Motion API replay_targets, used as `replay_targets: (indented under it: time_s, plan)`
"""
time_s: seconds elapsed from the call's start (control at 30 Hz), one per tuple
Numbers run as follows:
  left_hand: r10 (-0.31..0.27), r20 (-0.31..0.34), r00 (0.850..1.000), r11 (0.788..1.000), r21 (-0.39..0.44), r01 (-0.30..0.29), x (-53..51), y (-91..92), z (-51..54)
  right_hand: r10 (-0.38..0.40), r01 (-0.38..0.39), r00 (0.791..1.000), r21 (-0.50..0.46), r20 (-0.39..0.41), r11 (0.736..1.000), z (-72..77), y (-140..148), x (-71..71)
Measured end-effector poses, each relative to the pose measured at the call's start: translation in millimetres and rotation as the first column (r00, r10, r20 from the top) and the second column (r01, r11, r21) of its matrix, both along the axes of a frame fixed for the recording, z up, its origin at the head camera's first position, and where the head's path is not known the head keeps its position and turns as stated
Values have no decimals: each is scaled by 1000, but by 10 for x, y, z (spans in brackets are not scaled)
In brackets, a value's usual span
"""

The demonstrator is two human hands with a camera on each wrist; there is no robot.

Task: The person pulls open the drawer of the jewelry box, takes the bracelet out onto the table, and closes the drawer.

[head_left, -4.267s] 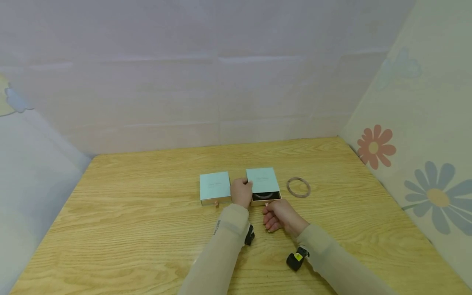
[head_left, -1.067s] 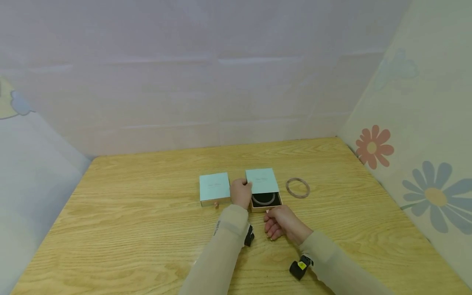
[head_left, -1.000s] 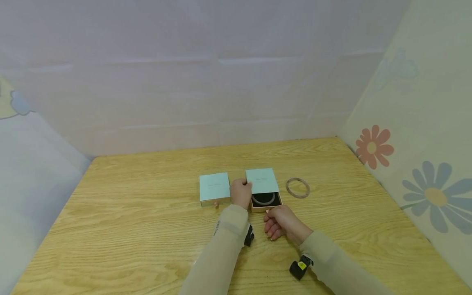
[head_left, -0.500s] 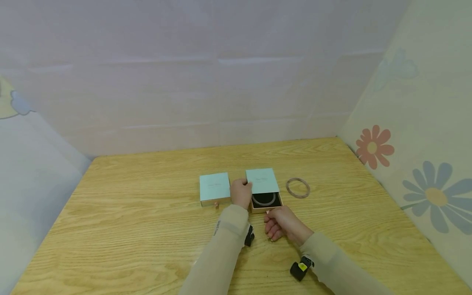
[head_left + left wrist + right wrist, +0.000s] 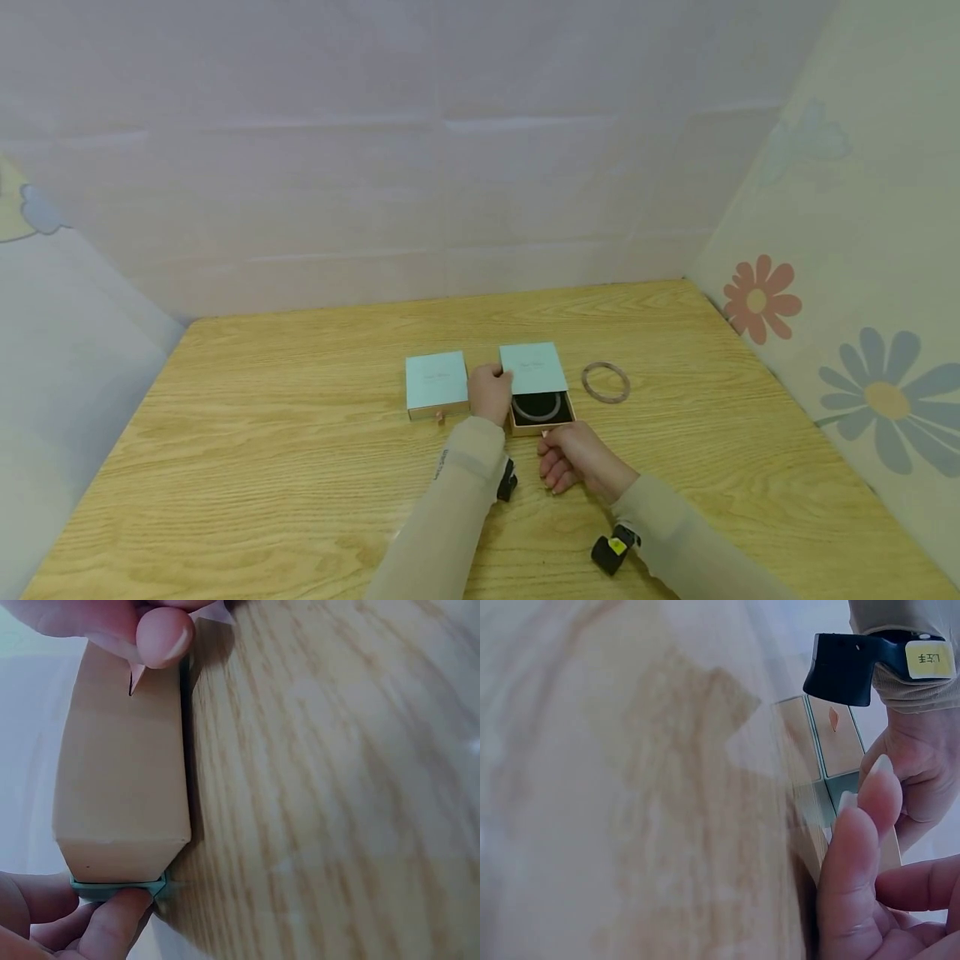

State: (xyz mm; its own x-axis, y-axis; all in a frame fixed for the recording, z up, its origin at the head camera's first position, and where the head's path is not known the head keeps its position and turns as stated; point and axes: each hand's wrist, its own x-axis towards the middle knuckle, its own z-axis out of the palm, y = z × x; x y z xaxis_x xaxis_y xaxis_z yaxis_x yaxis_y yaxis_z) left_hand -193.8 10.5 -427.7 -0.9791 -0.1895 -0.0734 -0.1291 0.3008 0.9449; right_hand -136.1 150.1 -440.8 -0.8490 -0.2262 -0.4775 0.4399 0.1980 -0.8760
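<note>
Head: left hand (image 5: 491, 394) grips the sleeve (image 5: 534, 367), right hand (image 5: 579, 456) at the half-out drawer (image 5: 527, 431); bangle (image 5: 537, 417) inside, partly covered. Left wrist: right pinches tab (image 5: 136, 675); hard yank could pop drawer, spill bangle. Right wrist: pinch hidden. Drawer's further out than seconds ago.

Yellow-toned wood-grain tabletop (image 5: 262, 483) streaked with darker lines, a closed pale-blue slide-drawer box (image 5: 435, 379) laid flat near its middle, a matching, partly opened drawer box (image 5: 532, 367) set to the right, a slim pinkish-brown bangle (image 5: 609, 400) laid flat farther right, near the second box.
</note>
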Motion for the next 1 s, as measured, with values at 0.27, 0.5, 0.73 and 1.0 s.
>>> replay_targets:
  time_s: [0.27,0.5,0.73,1.0]
  plan:
    - [9,0,1000,1000,5,-9,-3,-4,-22,5,-5,1000,7,-13,1000,-11,1,3]
    - [5,3,1000,1000,7,-5,-1,-2,-21,4,-4,1000,14,-12,1000,-15,7,3]
    - [1,-8,1000,1000,-2,-1,3,-6,-21,28,-28,1000,-8,-13,1000,-2,17,20]
    - [-4,-18,1000,1000,5,4,4,-11,-22,24,-24,1000,-16,-14,1000,-6,25,27]
